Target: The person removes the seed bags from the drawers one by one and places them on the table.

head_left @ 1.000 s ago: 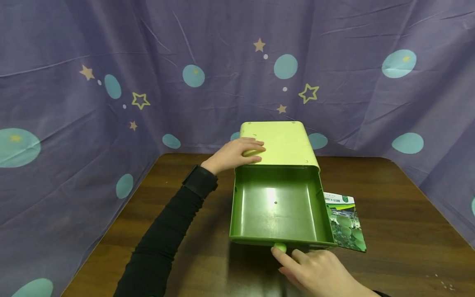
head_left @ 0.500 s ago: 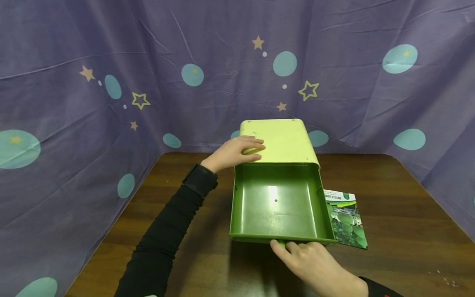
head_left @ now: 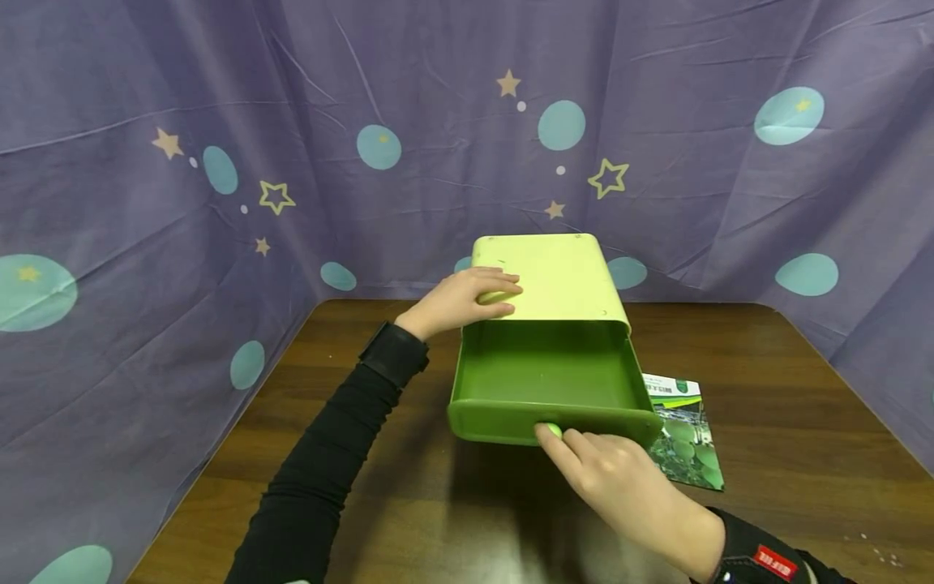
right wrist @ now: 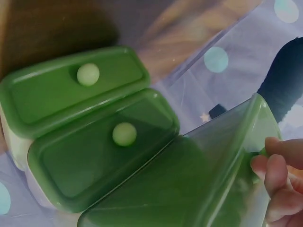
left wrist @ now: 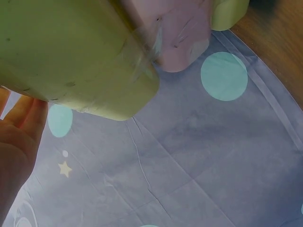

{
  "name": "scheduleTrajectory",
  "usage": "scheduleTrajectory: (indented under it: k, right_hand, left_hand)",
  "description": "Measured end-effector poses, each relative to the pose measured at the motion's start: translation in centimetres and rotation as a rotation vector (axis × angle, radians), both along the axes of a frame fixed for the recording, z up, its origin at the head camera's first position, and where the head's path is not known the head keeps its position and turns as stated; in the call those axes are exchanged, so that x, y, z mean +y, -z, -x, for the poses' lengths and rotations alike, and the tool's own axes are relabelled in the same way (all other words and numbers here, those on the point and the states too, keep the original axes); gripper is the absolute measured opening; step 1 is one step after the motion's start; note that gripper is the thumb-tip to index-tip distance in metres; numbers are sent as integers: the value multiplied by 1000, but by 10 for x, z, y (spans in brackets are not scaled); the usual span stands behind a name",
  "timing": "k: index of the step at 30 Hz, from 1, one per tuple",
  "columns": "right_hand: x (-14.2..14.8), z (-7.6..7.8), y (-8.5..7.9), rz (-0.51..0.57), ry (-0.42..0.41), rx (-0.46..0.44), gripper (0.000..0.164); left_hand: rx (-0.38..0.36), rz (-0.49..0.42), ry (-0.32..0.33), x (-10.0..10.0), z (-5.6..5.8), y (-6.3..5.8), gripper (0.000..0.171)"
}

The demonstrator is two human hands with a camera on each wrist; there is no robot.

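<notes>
A small drawer chest (head_left: pixel 554 276) with a pale yellow-green top stands on the table. Its green top drawer (head_left: pixel 547 381) is pulled well out and tilts up at the front, with nothing inside. My right hand (head_left: pixel 620 478) pinches the light green knob (head_left: pixel 555 431) on the drawer front. My left hand (head_left: pixel 460 302) lies over the left edge of the chest's top, fingers extended on it. In the right wrist view, two closed lower drawers with round knobs (right wrist: pixel 124 134) sit beneath. The left wrist view shows the chest's pink middle tier (left wrist: pixel 175 42).
A printed packet (head_left: pixel 686 446) with green round shapes lies to the right of the drawer, partly under it in the head view. Small white flecks (head_left: pixel 886 556) dot the brown wooden table (head_left: pixel 788 405) at right. A purple patterned curtain (head_left: pixel 438 81) hangs behind and at the sides.
My right hand, on the knob, has moved up and away in the head view. The drawer front has risen with it, and its outer face now shows. My left hand stays put.
</notes>
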State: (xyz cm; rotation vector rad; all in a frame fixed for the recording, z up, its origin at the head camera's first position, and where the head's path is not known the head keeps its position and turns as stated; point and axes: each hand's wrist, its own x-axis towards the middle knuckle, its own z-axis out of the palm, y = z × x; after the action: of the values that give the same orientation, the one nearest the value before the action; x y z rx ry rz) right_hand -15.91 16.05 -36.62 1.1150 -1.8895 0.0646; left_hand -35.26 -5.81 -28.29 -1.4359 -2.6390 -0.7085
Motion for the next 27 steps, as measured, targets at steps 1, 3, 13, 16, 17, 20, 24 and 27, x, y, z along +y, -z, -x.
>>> scheduleTrajectory:
  k: [1, 3, 13, 16, 17, 20, 24, 27]
  right_hand:
    - [-1, 3, -1, -2, 8, -8, 53]
    - [-1, 9, -1, -3, 17, -30, 55]
    - [2, 43, -11, -8, 144, -164, 56]
    - [2, 55, -16, -27, 207, -216, 56]
    - [1, 59, -17, -29, 219, -230, 54]
    - [-1, 71, -20, -29, 241, -251, 51]
    - [-4, 83, -21, -23, 272, -275, 49]
    - [-4, 86, -23, -26, 287, -298, 51]
  left_hand:
    - [-3, -2, 0, 0, 0, 0, 42]
    - [-7, -3, 0, 0, 0, 0, 43]
    - [3, 28, 8, 4, 3, -6, 44]
    - [0, 24, 9, 4, 4, -6, 44]
    - [-2, 20, 11, 4, 4, -6, 44]
    - [-1, 12, 13, 4, 3, -6, 43]
    - [6, 13, 18, 3, 2, -7, 41]
    - [9, 20, 20, 3, 1, -7, 41]
